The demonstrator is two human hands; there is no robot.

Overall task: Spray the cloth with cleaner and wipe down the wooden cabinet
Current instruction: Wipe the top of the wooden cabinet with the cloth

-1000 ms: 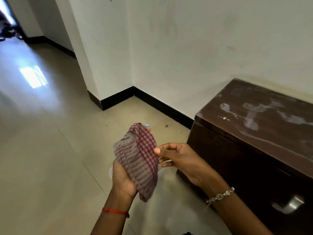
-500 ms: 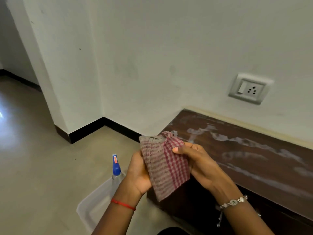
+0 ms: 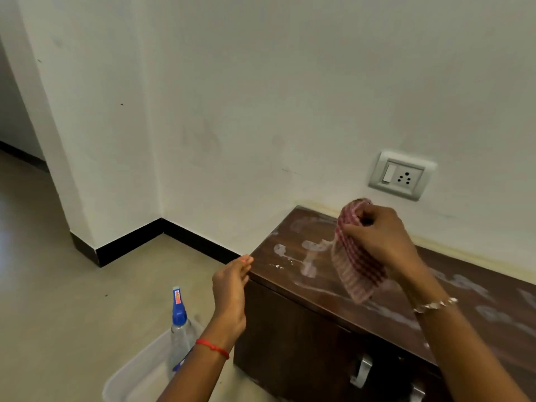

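My right hand (image 3: 377, 236) grips a red-and-white checked cloth (image 3: 352, 262), which hangs down over the top of the dark wooden cabinet (image 3: 333, 297). White dusty smears streak the cabinet top. My left hand (image 3: 230, 291) hovers empty by the cabinet's near left corner, fingers loosely extended and apart. A clear spray bottle with a blue nozzle (image 3: 179, 323) stands upright in a translucent plastic tub (image 3: 136, 372) on the floor, below and left of my left hand.
The cabinet stands against a white wall with a switch and socket plate (image 3: 401, 175) just above it. Metal handles (image 3: 361, 369) stick out from the cabinet front. Beige tiled floor (image 3: 72, 300) stretches left, with black skirting and a wall corner (image 3: 84, 245) jutting out.
My left hand has let go of the cloth and dropped back. My right hand has carried the cloth up and right, over the cabinet top. The view has swung right.
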